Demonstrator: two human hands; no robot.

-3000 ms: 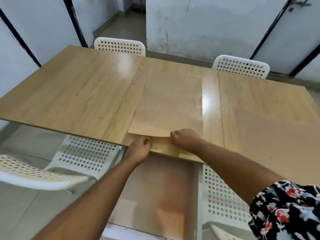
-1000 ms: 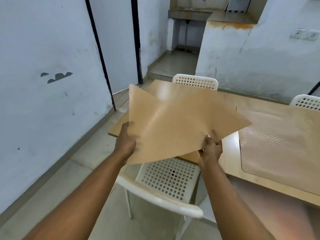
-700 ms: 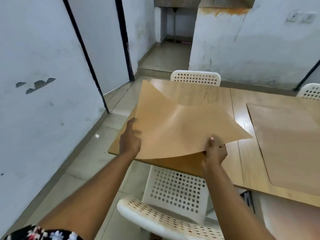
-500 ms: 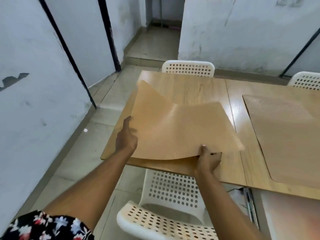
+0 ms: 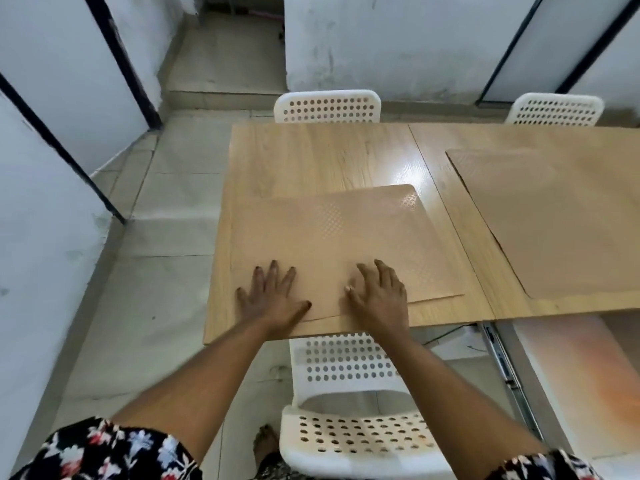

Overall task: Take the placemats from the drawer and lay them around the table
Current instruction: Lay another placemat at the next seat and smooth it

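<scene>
placemat under hands [image 5: 332, 244]: lying flat on the desk [image 5: 311, 157] at its left end, in front of the near chair [image 5: 353, 403]. Near edge runs just inside the desk's near edge, slightly skewed to it; the near-right corner sits further in than the near-left.
second placemat [image 5: 561, 220]: flat on the desk to the right, well apart from the first, its near edge close to the desk rim. No hand on it.
left hand [image 5: 273, 299]: fingers straight and spread, palm down, pressing the mat's near-left part. Grips nothing.
right hand [image 5: 379, 296]: fingers spread, slightly arched, resting on the mat's near edge right of centre. Nothing pinched as far as I can tell.
material, judged: thin, light, flexible sheet. Embossed dot texture catches the light at the far-right corner. Likely floppy when lifted, not fragile.
slip, judged: desk top is glossy, so the mat probably slides easily under flat palms. Good for nudging square, bad if bumped.
where to hold, judged: to shift it, push with flat palms as now. To lift it, pinch two points along one edge, or opposite edges, so it doesn't sag or fold.
drawer [image 5: 571, 382]: open below the desk at right; can't tell whether more mats remain inside.
far chairs [image 5: 327, 107]: two across the desk, no mats in front of them yet.
</scene>
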